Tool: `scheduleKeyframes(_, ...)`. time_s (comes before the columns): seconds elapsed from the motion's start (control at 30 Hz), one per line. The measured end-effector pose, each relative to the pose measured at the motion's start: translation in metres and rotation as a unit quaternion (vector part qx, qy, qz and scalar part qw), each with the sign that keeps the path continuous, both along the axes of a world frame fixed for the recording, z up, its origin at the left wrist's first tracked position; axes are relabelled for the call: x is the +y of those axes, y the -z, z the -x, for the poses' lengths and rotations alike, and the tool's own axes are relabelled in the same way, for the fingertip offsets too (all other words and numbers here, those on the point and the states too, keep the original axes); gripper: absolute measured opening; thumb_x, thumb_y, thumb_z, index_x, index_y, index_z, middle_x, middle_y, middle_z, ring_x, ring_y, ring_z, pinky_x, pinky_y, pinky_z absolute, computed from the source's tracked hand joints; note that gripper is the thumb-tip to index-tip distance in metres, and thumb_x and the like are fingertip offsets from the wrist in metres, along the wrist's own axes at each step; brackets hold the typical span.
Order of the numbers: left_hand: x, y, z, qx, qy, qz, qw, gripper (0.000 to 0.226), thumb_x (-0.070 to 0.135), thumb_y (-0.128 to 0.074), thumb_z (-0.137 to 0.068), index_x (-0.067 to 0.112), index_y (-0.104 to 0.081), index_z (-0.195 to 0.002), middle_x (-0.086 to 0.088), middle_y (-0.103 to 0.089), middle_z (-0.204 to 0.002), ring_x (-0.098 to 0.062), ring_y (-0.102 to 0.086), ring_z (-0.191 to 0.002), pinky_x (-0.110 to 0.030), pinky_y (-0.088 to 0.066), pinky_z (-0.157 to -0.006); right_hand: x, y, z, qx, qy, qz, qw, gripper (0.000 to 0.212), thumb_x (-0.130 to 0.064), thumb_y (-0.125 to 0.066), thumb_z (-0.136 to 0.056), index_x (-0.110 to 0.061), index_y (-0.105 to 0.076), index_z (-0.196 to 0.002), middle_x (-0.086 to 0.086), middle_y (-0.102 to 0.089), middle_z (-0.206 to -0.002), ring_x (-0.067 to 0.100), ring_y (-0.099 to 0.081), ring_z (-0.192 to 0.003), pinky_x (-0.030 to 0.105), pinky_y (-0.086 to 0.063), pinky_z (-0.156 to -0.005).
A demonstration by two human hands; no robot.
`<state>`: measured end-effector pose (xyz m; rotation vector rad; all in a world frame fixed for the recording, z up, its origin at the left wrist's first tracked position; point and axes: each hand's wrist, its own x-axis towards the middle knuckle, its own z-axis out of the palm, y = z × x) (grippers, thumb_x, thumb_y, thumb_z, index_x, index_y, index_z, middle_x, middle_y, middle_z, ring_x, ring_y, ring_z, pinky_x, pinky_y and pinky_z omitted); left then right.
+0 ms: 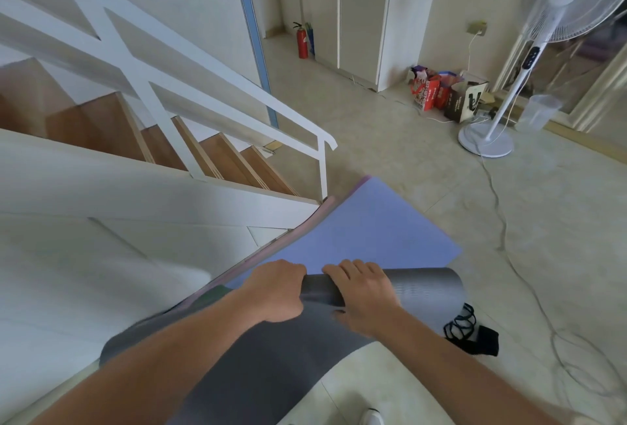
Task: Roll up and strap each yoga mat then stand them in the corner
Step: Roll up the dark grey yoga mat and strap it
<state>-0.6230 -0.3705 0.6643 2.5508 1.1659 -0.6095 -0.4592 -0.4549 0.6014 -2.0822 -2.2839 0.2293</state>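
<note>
Grey mat [427,285] on the floor, part-rolled: the roll's long axis runs left to right across the view. Its unrolled length trails back toward the person, between the forearms, so the flat remainder lies on the near side of the fingers. Taking it up probably means drawing the roll nearward. Surface matte and finely textured; the roll looks fairly tight at its exposed right end. Left hand [274,292] grips the roll's left part, fingers curled over the top and far side. Right hand [364,297] just beside it, fingers draped over the top, thumb on the near face. Both are equally near. Purple mat [366,228] lies flat just beyond, its edge against the staircase [169,139]. Black strap [471,331] bunched on the floor by the roll's right end, nearer the right hand. Fan [485,143] stands well apart.
</note>
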Motion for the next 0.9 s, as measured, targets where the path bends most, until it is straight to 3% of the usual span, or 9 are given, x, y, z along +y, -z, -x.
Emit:
scheduleKeyframes(0.07,0.004,-0.009,0.001,0.014,-0.008,0.090,0.996,0.016,0.017,-0.061,-0.080,0.024,-0.049,-0.089,0.003,-0.052,-0.085,-0.017,-0.054,-0.076,-0.028,-0.039,-0.059,-0.004,0.004,0.005,-0.011,0.000,-0.037,0.999,0.061,-0.043,-0.088,-0.047,-0.025,-0.062,-0.100,-0.005,-0.060,-0.078,0.017,-0.057,-0.064,0.029,-0.047,-0.058)
scheduleKeyframes(0.17,0.005,-0.016,0.008,0.044,0.000,0.142,0.989,0.024,0.028,-0.070,-0.077,0.026,-0.051,-0.091,0.004,-0.056,-0.088,-0.015,-0.057,-0.078,-0.032,-0.046,-0.066,-0.003,-0.007,0.010,0.035,-0.005,0.043,0.998,0.036,-0.031,-0.065,-0.080,-0.024,-0.051,-0.112,-0.001,-0.059,-0.093,0.021,-0.055,-0.078,0.030,-0.038,-0.065)
scheduleKeyframes(0.3,-0.003,-0.007,0.023,0.064,0.042,0.038,0.996,0.032,0.032,-0.066,-0.074,0.023,-0.048,-0.099,0.004,-0.057,-0.090,-0.016,-0.056,-0.077,-0.034,-0.050,-0.069,0.002,-0.016,0.013,0.056,-0.032,0.068,0.996,0.025,-0.029,-0.056,-0.083,-0.026,-0.043,-0.104,-0.004,-0.059,-0.090,0.021,-0.057,-0.076,0.032,-0.039,-0.064)
scheduleKeyframes(0.4,-0.010,-0.001,0.028,0.078,0.057,-0.041,0.994,0.035,0.029,-0.065,-0.078,0.020,-0.045,-0.105,0.003,-0.056,-0.095,-0.019,-0.053,-0.077,-0.032,-0.043,-0.066,0.003,-0.017,0.019,0.043,-0.049,0.073,0.995,0.024,-0.030,-0.056,-0.083,-0.025,-0.041,-0.102,-0.005,-0.059,-0.086,0.020,-0.056,-0.071,0.032,-0.038,-0.061)
scheduleKeyframes(0.53,-0.025,0.016,0.032,0.067,0.097,-0.197,0.973,0.064,0.038,-0.076,-0.075,0.015,-0.047,-0.127,-0.004,-0.054,-0.115,-0.028,-0.058,-0.098,-0.038,-0.044,-0.075,0.006,-0.016,0.017,0.053,-0.029,0.082,0.995,0.026,-0.031,-0.058,-0.083,-0.026,-0.042,-0.102,-0.006,-0.060,-0.086,0.019,-0.058,-0.074,0.033,-0.046,-0.067)
scheduleKeyframes(0.63,-0.030,0.022,0.033,0.027,0.113,-0.252,0.961,0.068,0.031,-0.094,-0.041,0.012,-0.064,-0.099,-0.005,-0.058,-0.080,-0.025,-0.057,-0.063,-0.035,-0.042,-0.055,0.005,-0.023,0.014,0.072,-0.021,0.104,0.992,0.028,-0.032,-0.060,-0.081,-0.028,-0.044,-0.103,-0.007,-0.062,-0.089,0.019,-0.059,-0.079,0.033,-0.048,-0.073)
scheduleKeyframes(0.77,-0.019,0.003,0.021,0.037,0.064,-0.187,0.980,0.038,0.027,-0.063,-0.086,0.015,-0.046,-0.118,0.000,-0.060,-0.097,-0.024,-0.063,-0.084,-0.032,-0.040,-0.063,0.000,-0.022,0.014,0.038,0.004,0.035,0.999,0.051,-0.037,-0.065,-0.082,-0.028,-0.043,-0.127,-0.005,-0.056,-0.113,0.021,-0.055,-0.102,0.035,-0.046,-0.089)
scheduleKeyframes(0.83,-0.009,-0.014,0.013,0.002,0.032,-0.154,0.988,0.036,0.025,-0.061,-0.083,0.016,-0.048,-0.115,0.003,-0.058,-0.088,-0.022,-0.061,-0.078,-0.031,-0.040,-0.063,-0.006,-0.013,0.016,-0.029,0.033,-0.056,0.997,0.079,-0.046,-0.078,-0.069,-0.023,-0.041,-0.134,-0.002,-0.056,-0.118,0.025,-0.058,-0.106,0.042,-0.046,-0.097)
scheduleKeyframes(0.9,0.000,-0.034,0.007,-0.016,0.014,-0.096,0.995,0.039,0.026,-0.065,-0.076,0.017,-0.051,-0.110,0.004,-0.057,-0.084,-0.019,-0.056,-0.073,-0.030,-0.039,-0.059,-0.006,-0.009,0.015,-0.048,0.064,-0.162,0.984,0.090,-0.037,-0.088,-0.050,-0.017,-0.047,-0.127,0.003,-0.063,-0.105,0.028,-0.064,-0.091,0.048,-0.053,-0.089)
